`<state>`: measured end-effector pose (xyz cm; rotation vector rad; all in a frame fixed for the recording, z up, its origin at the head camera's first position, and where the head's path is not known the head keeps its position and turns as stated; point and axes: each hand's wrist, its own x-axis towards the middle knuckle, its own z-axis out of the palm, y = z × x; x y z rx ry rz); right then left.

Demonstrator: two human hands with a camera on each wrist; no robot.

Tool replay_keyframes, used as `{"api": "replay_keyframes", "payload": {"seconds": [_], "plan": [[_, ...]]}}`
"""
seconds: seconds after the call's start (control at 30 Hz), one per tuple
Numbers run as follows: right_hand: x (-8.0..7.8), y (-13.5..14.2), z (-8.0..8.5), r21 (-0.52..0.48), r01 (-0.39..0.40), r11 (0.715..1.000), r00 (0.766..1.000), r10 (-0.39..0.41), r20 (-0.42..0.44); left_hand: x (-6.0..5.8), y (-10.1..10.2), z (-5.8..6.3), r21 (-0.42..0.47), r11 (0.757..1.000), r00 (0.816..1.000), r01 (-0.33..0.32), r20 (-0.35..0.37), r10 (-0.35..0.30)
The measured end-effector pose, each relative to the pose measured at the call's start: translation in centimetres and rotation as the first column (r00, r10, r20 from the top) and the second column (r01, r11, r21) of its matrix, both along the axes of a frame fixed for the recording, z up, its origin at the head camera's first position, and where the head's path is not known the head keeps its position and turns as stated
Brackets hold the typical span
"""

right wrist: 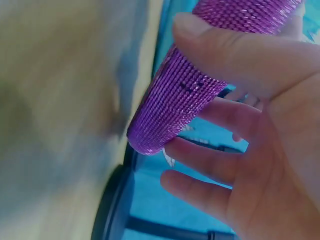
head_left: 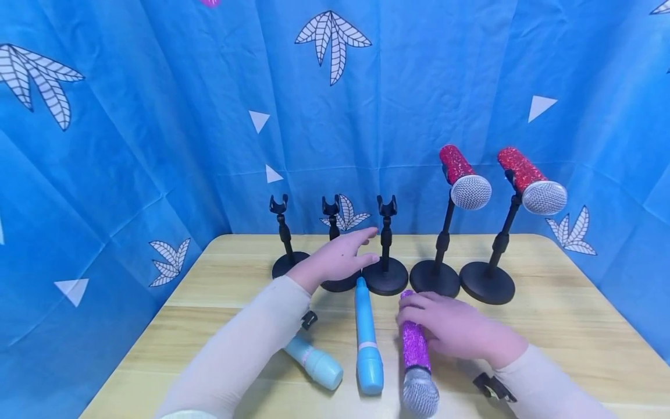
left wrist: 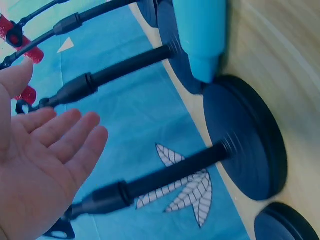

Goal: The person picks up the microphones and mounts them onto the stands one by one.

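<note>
My right hand (head_left: 450, 323) grips the handle of a purple glittery microphone (head_left: 416, 349), its silver mesh head pointing toward me. The right wrist view shows the thumb and fingers round the purple handle (right wrist: 175, 100). My left hand (head_left: 340, 256) reaches out with straight fingers and holds nothing, near the middle black microphone stand (head_left: 386, 233). Behind that hand, another stand (head_left: 331, 209) is partly covered. Between the hands lies a blue microphone (head_left: 368, 343). A paler blue microphone (head_left: 316, 361) lies partly hidden under my left forearm.
Two red glittery microphones (head_left: 471, 189) (head_left: 534, 183) rest in stands at the back right, heads tilted toward me. A further bare stand (head_left: 285, 238) is at the back left. Blue patterned cloth (head_left: 330, 128) hangs behind the wooden table (head_left: 565, 337).
</note>
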<state>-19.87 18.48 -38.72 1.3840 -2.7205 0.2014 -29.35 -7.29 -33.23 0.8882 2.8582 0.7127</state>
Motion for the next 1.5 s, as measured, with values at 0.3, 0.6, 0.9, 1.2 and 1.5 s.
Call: {"api": "replay_keyframes", "payload": {"seconds": [0.3,0.6,0.9,1.2,1.5], "plan": [[-1.2,2.1,2.2,-0.061,0.151,0.987,0.986,-0.146,0.079,-1.5,3.0,-0.3,0.169,0.98,0.992,-0.106,0.08,0.094],[-1.8,2.8,3.3,-0.164,0.244,0.956,0.962,-0.218,0.163,-3.1,3.9,-1.1,0.357,0.916,0.983,-0.183,0.092,0.16],[-2.3,2.3,3.5,-0.228,0.256,0.939,0.962,-0.225,0.156,-2.2,3.3,-1.8,0.337,0.924,0.982,-0.181,0.011,0.188],[-2.1,1.8,4.0,-0.403,0.27,0.874,0.961,-0.268,0.063,-0.4,3.9,-1.2,0.29,0.947,0.99,-0.139,0.009,0.143],[-3.9,-0.2,6.3,-0.577,0.26,0.774,0.964,-0.243,0.108,1.9,3.5,-0.9,0.276,0.957,0.995,-0.092,0.059,0.079]]}}
